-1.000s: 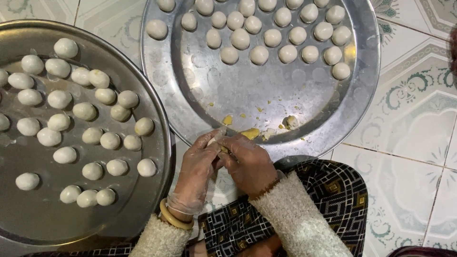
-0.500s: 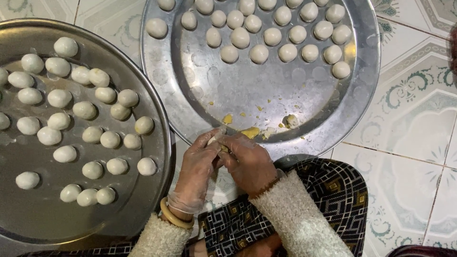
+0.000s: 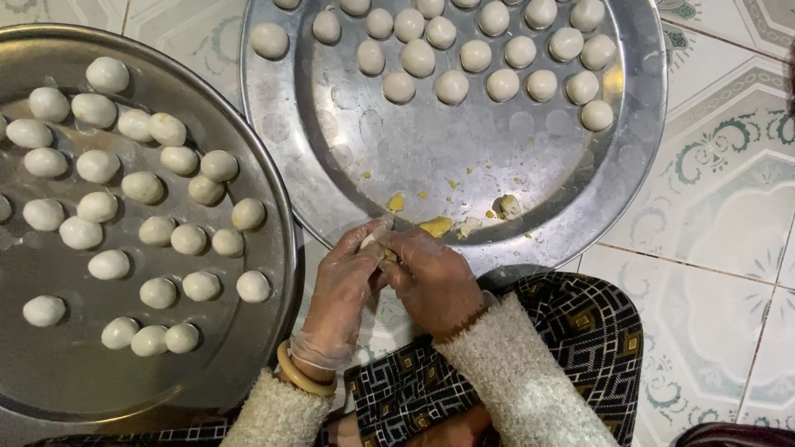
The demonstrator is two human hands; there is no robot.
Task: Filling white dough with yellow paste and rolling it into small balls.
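My left hand [image 3: 344,294] and my right hand [image 3: 431,277], both in thin clear gloves, press together around a small piece of pale dough [image 3: 370,241], mostly hidden between the fingers. They hover over the near rim of a large round metal tray [image 3: 629,190]. That tray carries several white dough balls [image 3: 451,85] along its far side and yellow filling crumbs [image 3: 436,225] near my hands. A yellow bangle [image 3: 302,377] circles my left wrist.
A second round metal tray [image 3: 265,174] on the left holds several more white dough balls [image 3: 142,187]. Both trays rest on a patterned tile floor [image 3: 729,215]. My lap in black patterned cloth [image 3: 571,323] lies below my hands.
My fingers have shifted slightly around the dough piece, working it. The trays and balls have not moved.
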